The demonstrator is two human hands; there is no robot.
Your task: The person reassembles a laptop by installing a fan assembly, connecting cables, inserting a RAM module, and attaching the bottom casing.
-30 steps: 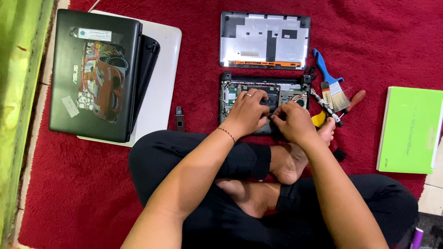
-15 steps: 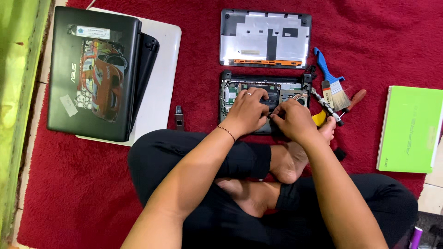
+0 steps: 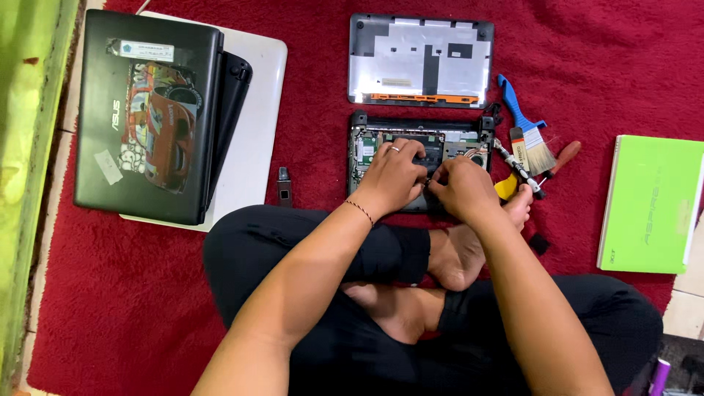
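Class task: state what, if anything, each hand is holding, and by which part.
Cannot be told: both hands, left hand and right hand, rest fingertips inside the opened laptop base; any grasped part is hidden.

A fuzzy red cloth carpet underlies the matt black plastic laptop and glossy green laptop.

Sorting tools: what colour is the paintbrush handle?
Blue: the paintbrush has a blue handle, seen best in the head view.
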